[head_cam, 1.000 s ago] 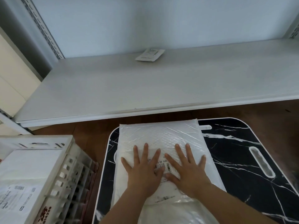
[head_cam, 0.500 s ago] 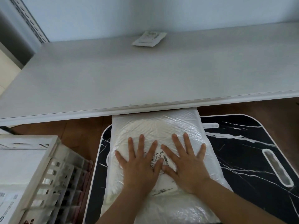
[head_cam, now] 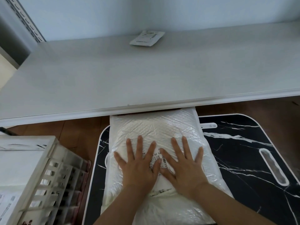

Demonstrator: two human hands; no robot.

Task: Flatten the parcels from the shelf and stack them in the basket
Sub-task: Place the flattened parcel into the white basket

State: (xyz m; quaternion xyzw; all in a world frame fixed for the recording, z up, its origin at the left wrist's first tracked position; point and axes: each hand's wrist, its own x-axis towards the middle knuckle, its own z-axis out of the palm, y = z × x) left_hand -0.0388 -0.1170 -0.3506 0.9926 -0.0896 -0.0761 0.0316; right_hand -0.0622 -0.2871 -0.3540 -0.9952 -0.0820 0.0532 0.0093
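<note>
Parcel (head_cam: 155, 127) on tray | left hand (head_cam: 139, 166), right hand (head_cam: 185, 168): grip released, fingers spread, pressing it

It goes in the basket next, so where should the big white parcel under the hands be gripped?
Probably by its two long side edges, one hand from each side. The parcel lies flat on the black table, soft and wide, and those edges show bare. The left hand and right hand press its middle.
</note>
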